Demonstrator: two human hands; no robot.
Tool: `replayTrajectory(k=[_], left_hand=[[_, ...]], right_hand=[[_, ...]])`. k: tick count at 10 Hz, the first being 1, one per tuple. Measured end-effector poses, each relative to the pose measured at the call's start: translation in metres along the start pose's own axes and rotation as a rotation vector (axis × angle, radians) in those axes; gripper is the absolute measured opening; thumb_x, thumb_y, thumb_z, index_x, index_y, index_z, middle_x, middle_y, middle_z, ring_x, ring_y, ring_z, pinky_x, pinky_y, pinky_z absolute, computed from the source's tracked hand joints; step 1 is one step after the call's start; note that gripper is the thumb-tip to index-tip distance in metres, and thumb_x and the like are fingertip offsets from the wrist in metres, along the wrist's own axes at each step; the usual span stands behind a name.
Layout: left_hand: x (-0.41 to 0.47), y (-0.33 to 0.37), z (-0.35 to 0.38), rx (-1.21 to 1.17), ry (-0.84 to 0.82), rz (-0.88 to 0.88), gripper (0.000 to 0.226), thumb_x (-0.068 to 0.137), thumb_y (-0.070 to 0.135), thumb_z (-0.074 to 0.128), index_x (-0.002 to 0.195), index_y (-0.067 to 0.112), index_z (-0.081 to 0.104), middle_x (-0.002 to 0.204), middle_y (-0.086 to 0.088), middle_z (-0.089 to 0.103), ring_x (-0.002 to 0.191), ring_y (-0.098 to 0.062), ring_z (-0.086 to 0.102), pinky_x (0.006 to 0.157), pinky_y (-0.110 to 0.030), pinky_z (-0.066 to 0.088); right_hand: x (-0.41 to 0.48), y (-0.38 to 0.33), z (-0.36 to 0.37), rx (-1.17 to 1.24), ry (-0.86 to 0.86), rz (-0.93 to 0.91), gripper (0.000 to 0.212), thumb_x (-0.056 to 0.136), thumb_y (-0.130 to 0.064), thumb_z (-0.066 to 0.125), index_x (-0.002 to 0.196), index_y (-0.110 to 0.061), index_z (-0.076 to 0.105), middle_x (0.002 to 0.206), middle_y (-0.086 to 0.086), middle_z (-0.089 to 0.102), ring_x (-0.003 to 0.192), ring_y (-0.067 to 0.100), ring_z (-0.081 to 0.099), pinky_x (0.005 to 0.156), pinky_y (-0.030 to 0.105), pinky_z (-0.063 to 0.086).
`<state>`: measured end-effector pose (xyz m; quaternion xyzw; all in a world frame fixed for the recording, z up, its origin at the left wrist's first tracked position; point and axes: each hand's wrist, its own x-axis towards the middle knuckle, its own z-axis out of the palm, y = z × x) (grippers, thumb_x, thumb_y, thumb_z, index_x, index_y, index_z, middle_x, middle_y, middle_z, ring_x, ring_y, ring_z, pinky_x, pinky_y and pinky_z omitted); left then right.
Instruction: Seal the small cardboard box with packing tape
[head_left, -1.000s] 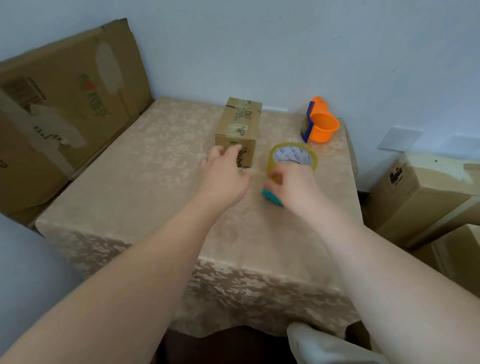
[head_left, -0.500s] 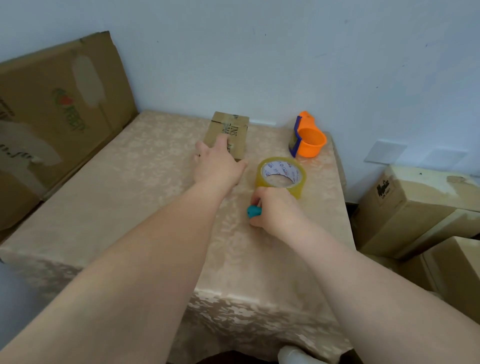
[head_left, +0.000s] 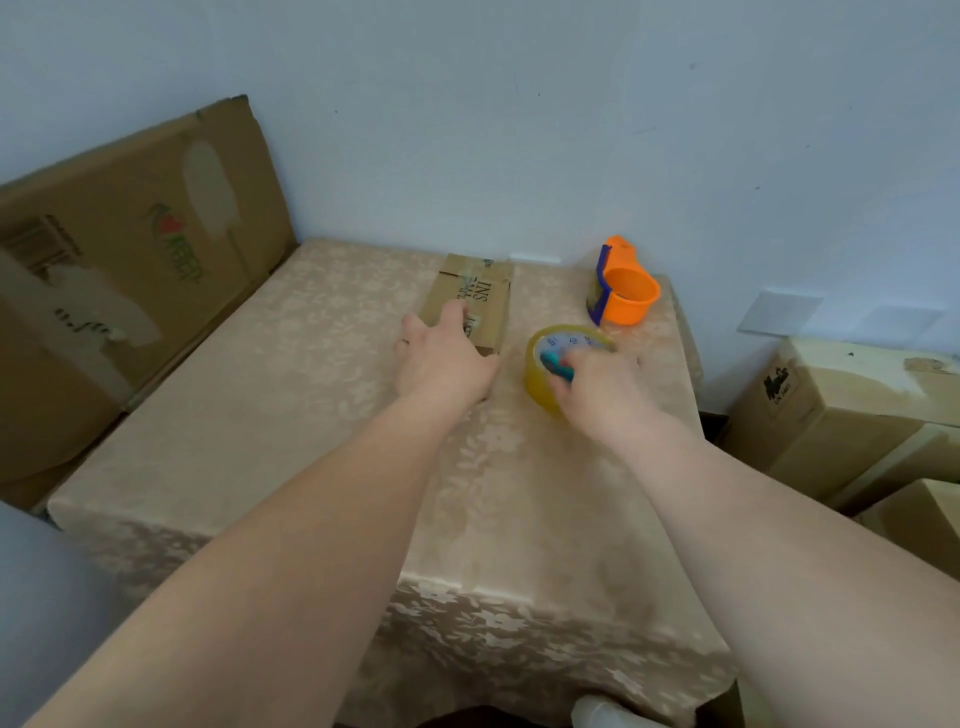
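Note:
A small brown cardboard box (head_left: 485, 293) with black print lies flat near the back of the table. My left hand (head_left: 441, 358) rests on its near end, fingers spread over the top. Right of it stands a yellowish roll of packing tape (head_left: 540, 376). My right hand (head_left: 597, 389) is on the roll's near right side and holds a small teal object (head_left: 556, 364) against the roll's top. Whether that hand also grips the roll is unclear because of motion blur.
An orange and blue tape dispenser (head_left: 621, 288) stands at the table's back right. The table (head_left: 270, 405) has a beige patterned cloth. A large flattened carton (head_left: 119, 280) leans on the left; stacked cartons (head_left: 841, 415) sit on the floor at right.
My right hand moved forward with the teal object, from the table in front of the roll up onto the roll. My left hand stayed on the box.

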<state>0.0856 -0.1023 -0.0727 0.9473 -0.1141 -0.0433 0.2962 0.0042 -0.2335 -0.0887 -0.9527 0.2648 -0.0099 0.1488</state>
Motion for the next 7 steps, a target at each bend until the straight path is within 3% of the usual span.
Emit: replayTrajectory(k=[1,2,3,4,6,7], left_hand=[[-0.006,0.001,-0.006,0.006,-0.046,0.026,0.073,0.075,0.039,0.063,0.139,0.037,0.030,0.150,-0.015,0.015,0.131,-0.037,0.028,0.101,-0.045,0.040],[-0.014,0.001,-0.013,0.002,0.001,0.075,0.069,0.078,0.033,0.062,0.140,0.033,0.031,0.152,-0.013,0.014,0.132,-0.036,0.027,0.099,-0.042,0.038],[-0.019,-0.003,-0.017,0.024,0.054,0.140,0.060,0.081,0.027,0.058,0.137,0.027,0.038,0.144,-0.012,0.026,0.126,-0.033,0.033,0.097,-0.039,0.038],[-0.019,-0.011,-0.017,0.081,0.015,0.217,0.053,0.082,0.025,0.056,0.134,0.025,0.045,0.137,-0.007,0.040,0.124,-0.030,0.036,0.100,-0.037,0.036],[-0.018,-0.015,-0.032,0.176,-0.176,0.207,0.063,0.084,0.026,0.054,0.143,0.027,0.032,0.150,-0.009,0.030,0.137,-0.034,0.025,0.113,-0.041,0.026],[-0.023,-0.012,-0.048,0.204,-0.217,0.187,0.070,0.083,0.030,0.055,0.145,0.027,0.026,0.152,-0.015,0.026,0.140,-0.035,0.021,0.115,-0.043,0.023]], right_hand=[[-0.008,0.006,0.009,-0.205,-0.066,0.026,0.049,0.096,-0.045,0.036,0.138,-0.021,0.044,0.150,0.003,0.040,0.137,0.032,0.034,0.112,0.061,0.012],[-0.018,0.007,0.010,-0.220,0.142,0.027,0.031,0.094,-0.026,0.046,0.122,-0.015,0.049,0.127,0.010,0.056,0.116,0.037,0.047,0.087,0.044,0.042],[-0.022,0.003,0.012,-0.128,0.220,0.039,0.019,0.091,-0.014,0.050,0.110,-0.011,0.051,0.116,0.015,0.053,0.096,0.037,0.057,0.064,0.037,0.040],[-0.019,0.003,0.018,-0.052,0.144,0.030,0.026,0.091,-0.013,0.051,0.114,-0.007,0.059,0.128,0.015,0.048,0.099,0.036,0.060,0.073,0.038,0.047],[-0.021,0.001,0.005,-0.083,-0.042,-0.011,0.044,0.088,-0.014,0.054,0.132,-0.010,0.050,0.143,0.013,0.034,0.125,0.031,0.046,0.099,0.037,0.043],[-0.029,-0.004,-0.011,-0.077,-0.077,-0.029,0.052,0.088,-0.019,0.055,0.138,-0.013,0.045,0.143,0.014,0.034,0.129,0.031,0.041,0.102,0.037,0.040]])
